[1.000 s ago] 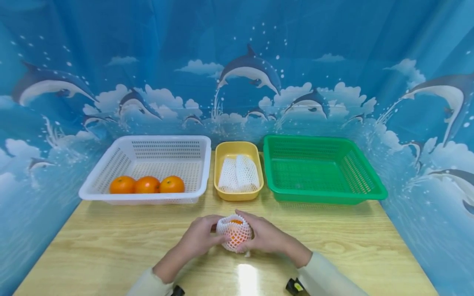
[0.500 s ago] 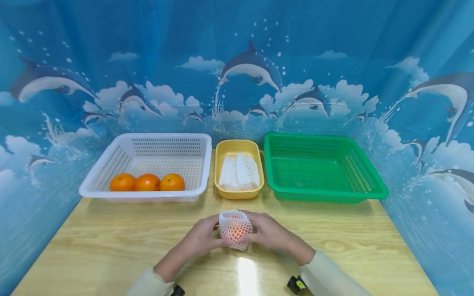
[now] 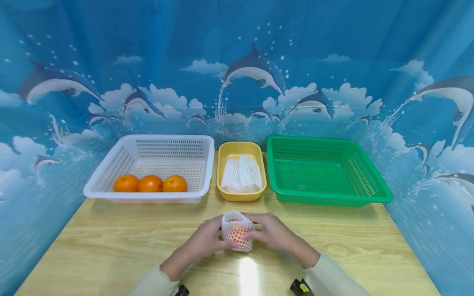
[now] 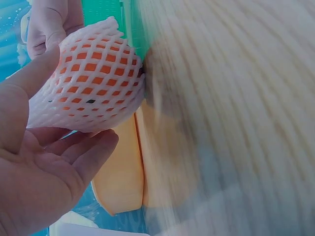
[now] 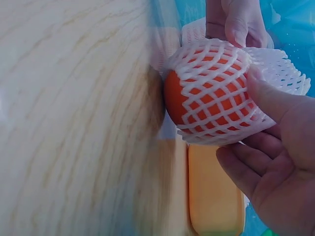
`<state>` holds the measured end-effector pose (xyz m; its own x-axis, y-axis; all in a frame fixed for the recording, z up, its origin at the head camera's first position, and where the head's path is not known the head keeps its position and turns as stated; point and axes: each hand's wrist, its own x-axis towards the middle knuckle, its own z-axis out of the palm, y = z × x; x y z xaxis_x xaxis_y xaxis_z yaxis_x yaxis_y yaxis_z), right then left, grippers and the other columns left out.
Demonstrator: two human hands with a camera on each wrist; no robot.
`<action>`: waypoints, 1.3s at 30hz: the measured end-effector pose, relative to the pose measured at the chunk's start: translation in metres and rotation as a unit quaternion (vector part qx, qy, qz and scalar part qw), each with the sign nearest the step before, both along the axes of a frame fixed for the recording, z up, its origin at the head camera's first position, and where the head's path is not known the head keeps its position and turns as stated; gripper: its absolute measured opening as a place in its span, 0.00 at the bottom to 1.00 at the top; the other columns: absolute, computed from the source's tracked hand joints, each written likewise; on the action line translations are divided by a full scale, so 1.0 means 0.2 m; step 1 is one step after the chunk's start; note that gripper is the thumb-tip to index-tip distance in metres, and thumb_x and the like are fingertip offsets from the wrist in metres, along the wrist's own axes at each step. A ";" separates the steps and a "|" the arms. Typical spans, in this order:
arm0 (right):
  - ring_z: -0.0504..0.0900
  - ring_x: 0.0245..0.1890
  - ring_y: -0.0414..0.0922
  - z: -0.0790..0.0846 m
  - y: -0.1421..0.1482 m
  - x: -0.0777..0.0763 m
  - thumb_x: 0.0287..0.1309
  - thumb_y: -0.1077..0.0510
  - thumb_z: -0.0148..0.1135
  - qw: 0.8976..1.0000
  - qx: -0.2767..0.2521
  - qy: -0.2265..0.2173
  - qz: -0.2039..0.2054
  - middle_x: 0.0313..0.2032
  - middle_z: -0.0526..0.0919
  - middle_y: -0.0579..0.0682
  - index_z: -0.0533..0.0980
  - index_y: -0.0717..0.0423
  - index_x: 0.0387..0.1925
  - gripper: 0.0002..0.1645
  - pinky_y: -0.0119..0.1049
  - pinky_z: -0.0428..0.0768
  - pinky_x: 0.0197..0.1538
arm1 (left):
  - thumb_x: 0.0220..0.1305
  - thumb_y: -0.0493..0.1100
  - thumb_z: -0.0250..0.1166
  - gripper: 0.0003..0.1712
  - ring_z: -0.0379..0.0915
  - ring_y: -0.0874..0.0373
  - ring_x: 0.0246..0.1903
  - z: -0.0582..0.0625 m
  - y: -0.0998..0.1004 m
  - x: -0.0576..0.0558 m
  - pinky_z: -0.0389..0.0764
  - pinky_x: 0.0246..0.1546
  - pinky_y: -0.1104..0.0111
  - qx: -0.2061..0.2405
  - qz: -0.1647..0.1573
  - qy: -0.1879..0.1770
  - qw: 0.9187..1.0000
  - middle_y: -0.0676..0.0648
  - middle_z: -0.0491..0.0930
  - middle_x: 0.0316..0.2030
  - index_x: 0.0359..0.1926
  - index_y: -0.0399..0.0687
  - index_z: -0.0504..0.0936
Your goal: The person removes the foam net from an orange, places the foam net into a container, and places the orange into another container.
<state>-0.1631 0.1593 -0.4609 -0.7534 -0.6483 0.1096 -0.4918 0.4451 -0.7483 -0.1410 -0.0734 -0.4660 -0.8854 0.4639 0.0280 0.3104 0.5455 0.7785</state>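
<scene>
Between the two hands, just above or on the table, is an orange (image 5: 174, 98) wrapped in a white foam net sleeve (image 3: 237, 234). The net's rim stands up past the fruit, while bare peel shows at the bottom in the right wrist view. My left hand (image 3: 208, 239) grips the netted orange from the left, thumb in front and fingers behind. From the other side my right hand (image 3: 273, 232) holds it, its thumb (image 5: 268, 93) pressed on the net. Behind the fruit, some fingertips are hidden in the head view.
A white basket (image 3: 148, 196) at the back left holds 3 oranges (image 3: 149, 183). Beside it stands a yellow tray (image 3: 242, 197) with folded foam nets (image 3: 240, 174) inside. The green basket (image 3: 329, 197) is at the back right, before a dolphin-print curtain (image 3: 166, 49).
Both hands stay on the orange, turning it slightly and shifting their fingers. The net's upper rim now stands higher above the fruit than a second ago.
</scene>
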 end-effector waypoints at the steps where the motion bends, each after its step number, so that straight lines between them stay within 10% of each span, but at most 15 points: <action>1: 0.76 0.59 0.46 0.00 0.00 0.00 0.54 0.46 0.68 1.000 0.000 -0.002 -0.003 0.61 0.75 0.48 0.73 0.51 0.62 0.34 0.43 0.73 0.63 | 0.49 0.48 0.77 0.35 0.77 0.53 0.53 0.00 0.00 0.00 0.78 0.54 0.59 0.001 0.002 -0.002 1.000 0.49 0.80 0.53 0.59 0.49 0.76; 12: 0.63 0.69 0.54 -0.06 -0.04 0.03 0.40 0.38 0.76 0.997 0.044 -0.063 -0.013 0.71 0.60 0.56 0.48 0.57 0.75 0.68 0.55 0.61 0.69 | 0.47 0.51 0.76 0.29 0.80 0.55 0.44 0.02 -0.01 0.01 0.81 0.47 0.62 -0.018 0.026 0.048 0.998 0.48 0.84 0.45 0.50 0.46 0.82; 23: 0.68 0.65 0.52 -0.05 -0.05 0.03 0.42 0.37 0.74 0.998 0.043 -0.042 -0.016 0.69 0.65 0.55 0.55 0.59 0.73 0.63 0.53 0.65 0.67 | 0.44 0.49 0.78 0.17 0.74 0.63 0.28 0.09 -0.02 0.01 0.78 0.31 0.70 -0.095 0.029 0.090 0.991 0.52 0.81 0.29 0.32 0.46 0.84; 30: 0.72 0.62 0.48 -0.05 -0.04 0.02 0.47 0.36 0.70 0.999 0.043 -0.007 -0.011 0.65 0.71 0.51 0.62 0.56 0.70 0.54 0.48 0.68 0.66 | 0.45 0.49 0.78 0.33 0.79 0.49 0.47 0.06 -0.02 0.01 0.78 0.52 0.52 -0.078 0.015 0.068 0.995 0.43 0.82 0.48 0.52 0.42 0.80; 39: 0.69 0.65 0.48 -0.02 -0.02 0.02 0.56 0.39 0.63 0.999 0.046 0.008 0.010 0.67 0.68 0.51 0.62 0.53 0.71 0.46 0.47 0.66 0.67 | 0.46 0.53 0.77 0.41 0.78 0.56 0.50 0.00 -0.01 0.00 0.77 0.55 0.57 -0.023 0.000 0.022 0.999 0.52 0.81 0.52 0.62 0.50 0.73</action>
